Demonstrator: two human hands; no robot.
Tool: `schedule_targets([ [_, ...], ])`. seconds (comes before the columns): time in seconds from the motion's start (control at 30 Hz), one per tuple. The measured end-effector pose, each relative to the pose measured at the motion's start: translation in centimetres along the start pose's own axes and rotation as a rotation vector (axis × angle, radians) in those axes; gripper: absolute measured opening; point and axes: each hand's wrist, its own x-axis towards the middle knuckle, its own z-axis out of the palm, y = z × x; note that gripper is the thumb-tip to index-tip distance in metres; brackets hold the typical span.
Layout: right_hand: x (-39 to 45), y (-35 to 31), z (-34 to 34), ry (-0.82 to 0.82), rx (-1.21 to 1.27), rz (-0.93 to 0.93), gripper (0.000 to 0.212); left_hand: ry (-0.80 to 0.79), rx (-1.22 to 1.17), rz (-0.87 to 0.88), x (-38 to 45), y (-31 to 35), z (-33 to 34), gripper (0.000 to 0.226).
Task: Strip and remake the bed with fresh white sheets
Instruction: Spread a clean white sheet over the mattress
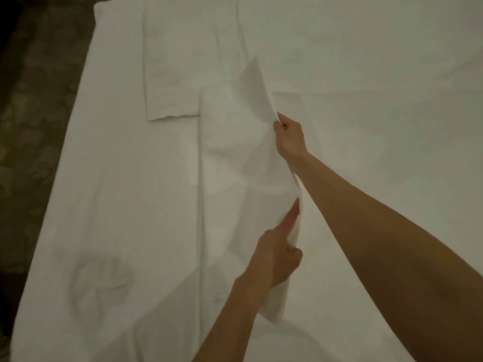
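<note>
Folded sheet (230, 163), white, lying partly opened along the middle of the bed (379, 74), its right edge lifted off the surface into a raised flap running from about 12 o'clock down to 6 o'clock. Pinched near the top of that raised edge by the right hand (288, 137), thumb and fingers closed on the cloth, forearm stretching in from 4 o'clock. Gripped lower down on the same edge by the left hand (278, 253), fingers curled round a bunched part of the fabric, index finger extended up along the flap, forearm entering from 6 o'clock. Long straight crease down the sheet's left side, from centre toward 6 o'clock. Second folded white piece (188, 61) flat at 11 o'clock, its lower right corner tucked under or touching the top of the opened sheet; which one, hard to tell. Bed surface covered in white all around, lightly wrinkled toward 1 o'clock. Dark patterned carpet (34, 105) beside the bed's left edge, at 9 to 10 o'clock. Faint grey shadow on the white cover at 7 o'clock.
</note>
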Motion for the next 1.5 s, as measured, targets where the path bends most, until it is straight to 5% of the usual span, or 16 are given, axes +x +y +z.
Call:
schedule_targets([
  [0.23, 1.3, 6.2, -11.4, 0.164, 0.129, 0.121, 0.045, -0.173, 0.030, -0.004, 3.2, 5.8, 8.4, 0.093],
  [0.43, 0.0, 12.4, -15.5, 0.194, 0.131, 0.340, 0.038, -0.394, 0.103, -0.060, 4.1, 4.3, 14.2, 0.091],
  [0.57, -4.1, 15.5, -16.9, 0.065, 0.108, 0.542, 0.028, -0.418, -0.178, -0.315, 2.8, 0.3, 14.9, 0.075],
  [0.7, -11.5, 18.4, -17.8, -0.154, 0.124, 0.739, 0.036, -0.358, -0.410, -0.622, -0.4, -3.7, 12.7, 0.021],
  [0.83, -16.9, 19.5, -17.9, -0.283, 0.260, 0.904, 0.042, -0.435, -0.679, -0.929, -5.6, -6.7, 11.9, 0.036],
  [0.93, -18.1, 18.5, -18.4, -0.341, 0.378, 0.894, 0.039, -0.278, -1.001, -1.043, -8.4, -7.4, 13.7, 0.059],
  [1.0, -18.2, 17.4, -18.9, -0.374, 0.452, 0.861, 0.033, -0.001, -1.349, -1.007, -8.7, -7.3, 14.1, 0.067],
  [1.13, -17.9, 15.6, -20.1, -0.395, 0.534, 0.771, 0.034, 0.388, -1.642, -0.810, -7.4, -6.4, 13.2, 0.054],
  [1.23, -17.6, 15.1, -21.0, -0.372, 0.529, 0.740, 0.064, 0.482, -1.701, -0.775, -7.5, -6.8, 12.1, 0.049],
  [1.4, -19.3, 15.6, -20.9, -0.392, 0.422, 0.784, 0.031, 0.302, -1.795, -0.940, -9.8, -6.8, 11.6, 0.055],
  [1.5, -20.3, 15.4, -20.8, -0.457, 0.408, 0.758, 0.028, 0.238, -1.797, -0.847, -9.1, -6.1, 11.5, 0.055],
])
